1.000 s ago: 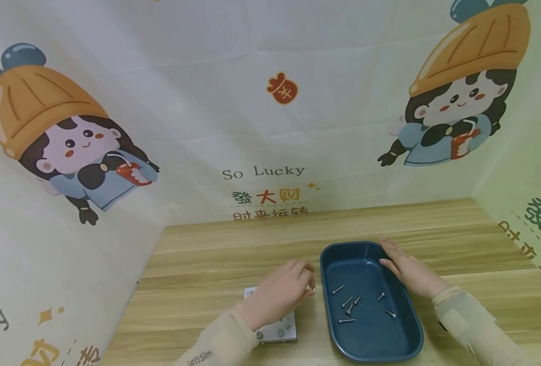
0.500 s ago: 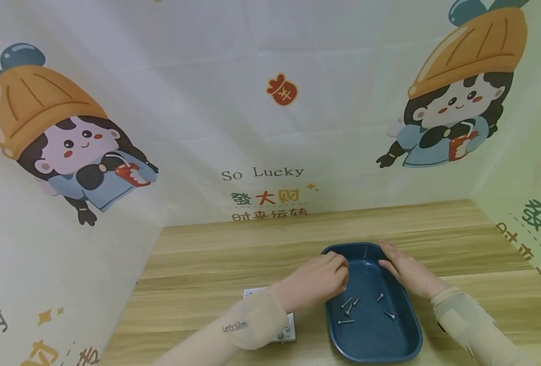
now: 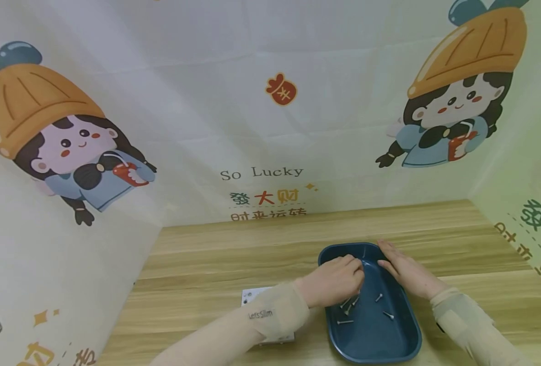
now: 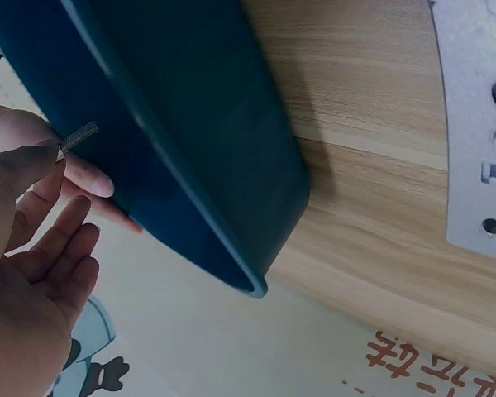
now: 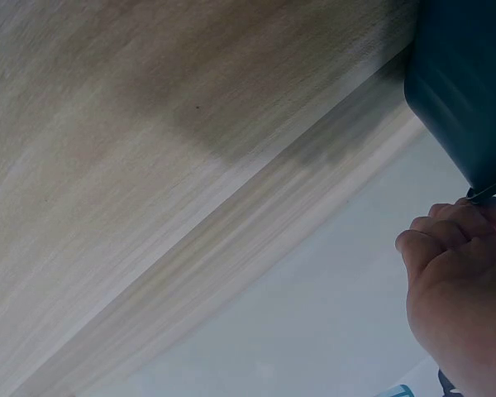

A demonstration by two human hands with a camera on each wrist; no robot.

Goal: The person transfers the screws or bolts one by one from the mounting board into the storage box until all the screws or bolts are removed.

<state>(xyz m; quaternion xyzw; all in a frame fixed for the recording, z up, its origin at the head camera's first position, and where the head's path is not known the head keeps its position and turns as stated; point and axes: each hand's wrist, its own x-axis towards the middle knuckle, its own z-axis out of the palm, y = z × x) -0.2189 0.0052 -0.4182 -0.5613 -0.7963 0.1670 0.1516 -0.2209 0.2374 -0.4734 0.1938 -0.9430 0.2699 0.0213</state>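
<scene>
My left hand (image 3: 331, 282) hangs over the left part of a dark blue tray (image 3: 373, 348), fingers bent. A small threaded screw (image 4: 80, 136) is pinched between its thumb and forefinger in the left wrist view. Below that hand, several screws (image 3: 345, 321) lie loose on the tray floor, some partly covered by the fingers. At the tray's far right corner my right hand (image 3: 409, 274) grips the rim, thumb over the edge and fingers along the outside. The right wrist view shows those fingers (image 5: 446, 236) curled at the rim.
A silvery metal plate with holes (image 3: 250, 294) lies left of the tray, mostly hidden under my left sleeve. The wood-grain table (image 3: 215, 259) ends at a printed cloth wall (image 3: 197, 127) behind and on both sides.
My left hand has moved right, from above the metal plate to over the tray, and its sleeve now covers more of the plate. The right hand stays at the rim.
</scene>
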